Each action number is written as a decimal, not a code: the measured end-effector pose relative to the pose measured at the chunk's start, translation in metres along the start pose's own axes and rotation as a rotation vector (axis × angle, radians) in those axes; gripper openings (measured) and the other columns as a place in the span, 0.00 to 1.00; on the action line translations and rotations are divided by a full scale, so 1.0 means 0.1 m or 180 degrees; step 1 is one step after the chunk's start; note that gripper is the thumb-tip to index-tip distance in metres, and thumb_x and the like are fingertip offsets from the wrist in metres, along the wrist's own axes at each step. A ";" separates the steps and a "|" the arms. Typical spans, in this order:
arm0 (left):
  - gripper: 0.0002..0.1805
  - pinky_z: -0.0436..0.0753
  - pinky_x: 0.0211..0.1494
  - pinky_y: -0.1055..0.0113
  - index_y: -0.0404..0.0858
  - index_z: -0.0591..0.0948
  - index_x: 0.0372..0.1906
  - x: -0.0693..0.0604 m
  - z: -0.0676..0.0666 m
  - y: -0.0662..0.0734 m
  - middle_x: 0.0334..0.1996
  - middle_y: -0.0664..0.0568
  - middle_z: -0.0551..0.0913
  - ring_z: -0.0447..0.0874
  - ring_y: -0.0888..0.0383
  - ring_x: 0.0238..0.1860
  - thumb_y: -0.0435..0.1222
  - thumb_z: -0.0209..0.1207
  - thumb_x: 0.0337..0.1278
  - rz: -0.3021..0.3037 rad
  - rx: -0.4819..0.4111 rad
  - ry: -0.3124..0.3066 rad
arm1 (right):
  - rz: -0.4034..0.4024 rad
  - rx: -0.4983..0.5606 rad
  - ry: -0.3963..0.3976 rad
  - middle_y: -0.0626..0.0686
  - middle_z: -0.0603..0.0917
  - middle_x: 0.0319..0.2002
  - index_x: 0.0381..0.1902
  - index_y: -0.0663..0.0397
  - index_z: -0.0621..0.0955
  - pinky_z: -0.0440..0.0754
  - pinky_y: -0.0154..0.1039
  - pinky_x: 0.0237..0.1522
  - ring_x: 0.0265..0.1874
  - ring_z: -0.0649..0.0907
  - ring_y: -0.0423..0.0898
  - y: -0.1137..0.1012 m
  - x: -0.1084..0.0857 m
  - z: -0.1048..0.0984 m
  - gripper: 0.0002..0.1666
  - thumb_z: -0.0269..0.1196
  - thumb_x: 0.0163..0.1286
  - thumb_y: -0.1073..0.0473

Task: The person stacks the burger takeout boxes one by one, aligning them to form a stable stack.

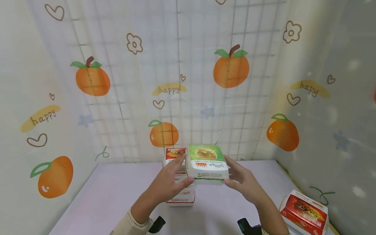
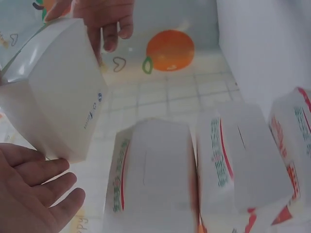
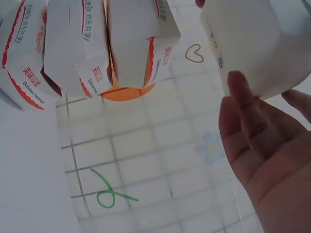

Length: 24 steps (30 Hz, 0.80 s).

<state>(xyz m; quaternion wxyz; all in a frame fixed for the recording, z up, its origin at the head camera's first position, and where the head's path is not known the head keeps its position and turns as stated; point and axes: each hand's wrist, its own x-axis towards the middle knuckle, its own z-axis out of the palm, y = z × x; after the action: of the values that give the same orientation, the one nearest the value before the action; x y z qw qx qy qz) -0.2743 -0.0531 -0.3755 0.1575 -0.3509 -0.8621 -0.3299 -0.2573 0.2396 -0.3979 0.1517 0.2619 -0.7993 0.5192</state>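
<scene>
A green-and-white burger box [image 1: 207,163] is held in the air between both hands, its printed lid facing up. My left hand [image 1: 167,184] grips its left side, thumb at the front corner; my right hand [image 1: 249,186] holds the right side the same way. Behind the left hand stands a stack of red-and-white boxes [image 1: 181,198], partly hidden by that hand and the green box. The left wrist view shows the held box's plain white underside [image 2: 68,97] beside three stacked boxes [image 2: 158,179]. In the right wrist view the right fingers touch the held box [image 3: 262,48].
Another red-and-white box [image 1: 306,212] lies at the right edge of the pale table [image 1: 117,195], apart from the stack. A curtain [image 1: 194,107] printed with oranges hangs behind the table and along both sides, a wire grid showing through at the back.
</scene>
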 end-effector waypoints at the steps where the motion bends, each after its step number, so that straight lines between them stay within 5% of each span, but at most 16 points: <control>1: 0.47 0.63 0.69 0.48 0.42 0.56 0.77 0.00 -0.01 -0.02 0.73 0.54 0.60 0.57 0.53 0.72 0.65 0.51 0.61 -0.0025 -0.0009 0.0013 | -0.0015 -0.0005 -0.0013 0.58 0.75 0.61 0.75 0.46 0.61 0.83 0.43 0.41 0.41 0.83 0.52 0.00 0.03 0.01 0.44 0.66 0.64 0.59; 14: 0.43 0.64 0.67 0.43 0.50 0.60 0.76 0.08 -0.17 -0.36 0.72 0.58 0.62 0.56 0.56 0.72 0.63 0.55 0.60 -0.0278 -0.0289 0.0181 | -0.0175 -0.0247 -0.0038 0.53 0.67 0.70 0.76 0.46 0.60 0.68 0.65 0.59 0.67 0.67 0.59 0.00 0.44 0.20 0.42 0.63 0.67 0.51; 24: 0.39 0.64 0.64 0.38 0.52 0.58 0.76 0.15 -0.23 -0.67 0.71 0.56 0.65 0.60 0.53 0.70 0.56 0.56 0.63 -0.0055 -0.0463 0.0352 | -0.0139 -0.0062 -0.0099 0.51 0.63 0.72 0.76 0.48 0.59 0.62 0.64 0.64 0.70 0.63 0.57 0.03 0.69 0.33 0.42 0.62 0.69 0.51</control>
<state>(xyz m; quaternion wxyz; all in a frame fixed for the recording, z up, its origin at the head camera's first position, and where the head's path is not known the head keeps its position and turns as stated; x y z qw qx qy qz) -0.3321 -0.0969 -0.3820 0.1761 -0.3352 -0.8289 -0.4118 -0.3144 0.1921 -0.3782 0.1531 0.2858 -0.8006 0.5038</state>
